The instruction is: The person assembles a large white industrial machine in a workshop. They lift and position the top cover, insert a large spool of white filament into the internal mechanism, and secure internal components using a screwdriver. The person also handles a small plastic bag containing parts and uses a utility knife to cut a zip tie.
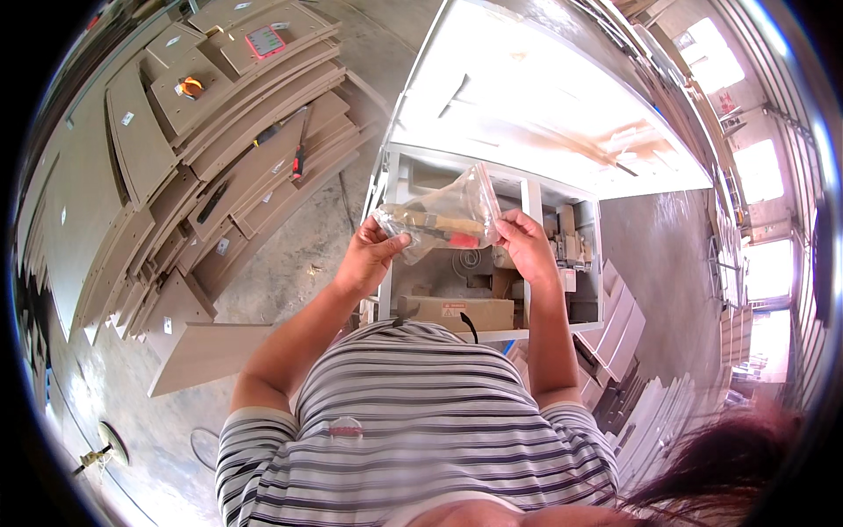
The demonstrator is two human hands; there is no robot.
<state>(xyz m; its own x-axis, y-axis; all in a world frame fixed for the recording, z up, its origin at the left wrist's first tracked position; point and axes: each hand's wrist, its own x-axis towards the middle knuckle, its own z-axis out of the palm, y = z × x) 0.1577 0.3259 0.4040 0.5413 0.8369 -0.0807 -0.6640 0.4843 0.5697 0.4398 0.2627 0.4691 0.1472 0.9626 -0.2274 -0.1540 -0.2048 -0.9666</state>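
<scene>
A clear plastic zip bag [443, 215] is stretched between my two hands at chest height. Through its film show a tan or yellowish piece and a red part, though I cannot make out what they are. My left hand [373, 257] pinches the bag's left end between thumb and fingers. At the opposite end, beside the zip edge, my right hand [527, 248] grips it the same way. Below and behind the bag is the open grey frame [533, 195] of a machine cabinet. Inside its near edge lies a brown box [426, 309] with a label.
A brightly lit white tabletop [536, 88] extends beyond the cabinet. Stacked boards [132, 167] fill the left, carrying a red-and-black-handled tool [299, 162], a pink-edged device [265, 41] and an orange-and-black object [190, 86]. More panels [615, 321] lean at right.
</scene>
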